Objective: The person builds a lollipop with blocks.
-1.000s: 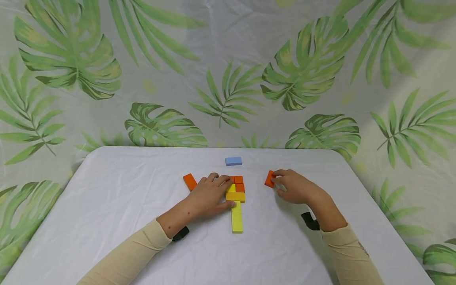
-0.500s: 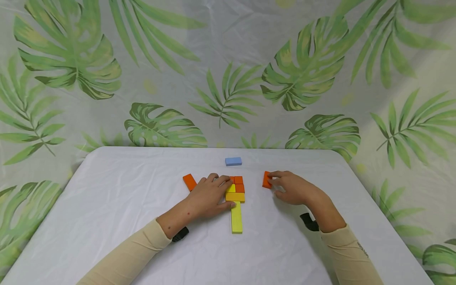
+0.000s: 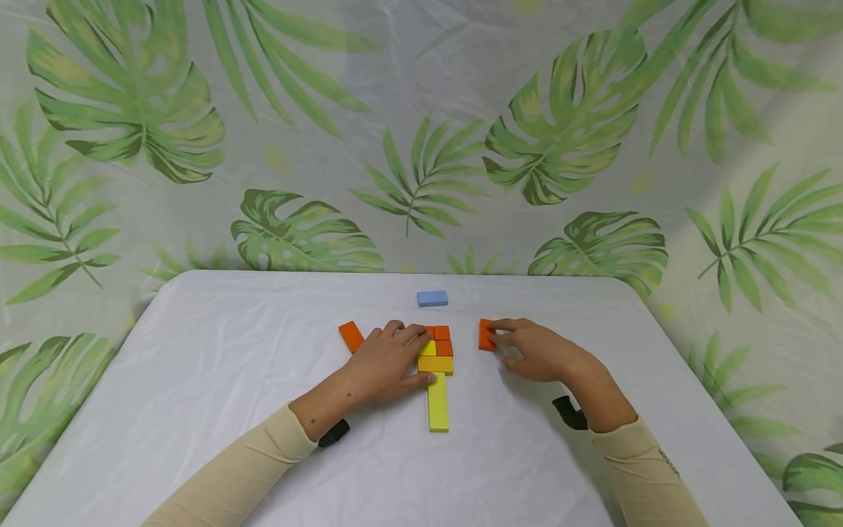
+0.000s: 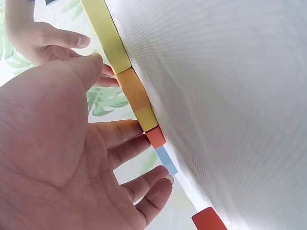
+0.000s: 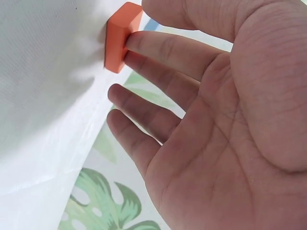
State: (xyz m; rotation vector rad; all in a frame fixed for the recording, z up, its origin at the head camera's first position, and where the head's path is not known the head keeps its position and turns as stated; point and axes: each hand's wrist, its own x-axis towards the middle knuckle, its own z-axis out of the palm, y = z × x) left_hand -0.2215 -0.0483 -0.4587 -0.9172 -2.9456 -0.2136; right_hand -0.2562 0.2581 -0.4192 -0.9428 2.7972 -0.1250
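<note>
Small flat blocks lie joined on the white table: a yellow-green block [image 3: 437,402] at the near end, an amber block [image 3: 435,364] above it, then a yellow block [image 3: 426,348] and orange-red blocks [image 3: 443,348]. My left hand [image 3: 385,362] rests along their left side, index and middle fingertips touching the far blocks and the thumb near the yellow-green one. Its fingers are extended in the left wrist view. To the right, a separate orange block [image 3: 485,334] meets the fingertips of my right hand [image 3: 543,351]; those fingers look straight in the right wrist view.
A blue block [image 3: 432,298] lies near the table's far edge. Another orange block [image 3: 351,337] lies tilted beyond my left hand, partly covered by it. Behind the table hangs a leaf-patterned cloth [image 3: 421,146].
My right hand has slid the orange block left across the table, closer to the joined blocks, and it has turned straighter. My left hand has stayed in place.
</note>
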